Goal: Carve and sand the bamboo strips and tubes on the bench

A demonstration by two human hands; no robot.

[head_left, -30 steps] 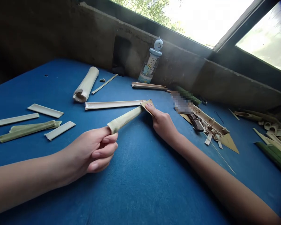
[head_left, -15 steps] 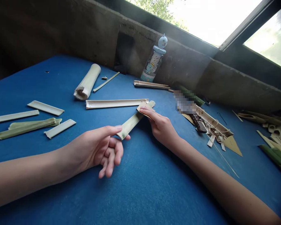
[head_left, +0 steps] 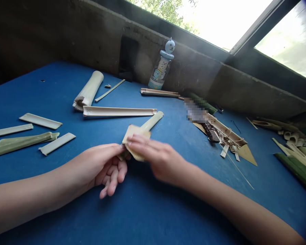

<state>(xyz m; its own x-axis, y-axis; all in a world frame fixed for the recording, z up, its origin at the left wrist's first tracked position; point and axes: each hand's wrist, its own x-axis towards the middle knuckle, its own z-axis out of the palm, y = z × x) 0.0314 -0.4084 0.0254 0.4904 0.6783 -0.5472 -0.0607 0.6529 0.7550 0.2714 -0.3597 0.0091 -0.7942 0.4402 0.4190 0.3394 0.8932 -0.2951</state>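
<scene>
My left hand [head_left: 105,166] pinches the near end of a pale green bamboo strip [head_left: 153,121] between thumb and forefinger, the other fingers loosely curled. The strip slants away to the right over the blue table. A tan square of sandpaper [head_left: 133,133] lies across the strip close to my left thumb. On top of it, my right hand [head_left: 153,151] presses with its fingers, slightly blurred, closed on the sandpaper. The middle of the strip is hidden beneath the sandpaper. Just beyond lies a longer split bamboo piece [head_left: 119,112], hollow side showing.
Several split bamboo pieces [head_left: 57,143] lie at left. A bamboo tube [head_left: 89,90] and a bottle [head_left: 160,66] stand farther back. At right are a dark-handled knife [head_left: 211,132] with a pixelated blade, a bamboo trough [head_left: 226,129], and green bamboo [head_left: 294,170].
My right hand has slid the sandpaper along the bamboo strip, from its far part toward my left hand. The left hand keeps its pinch; the whole view has shifted slightly.
</scene>
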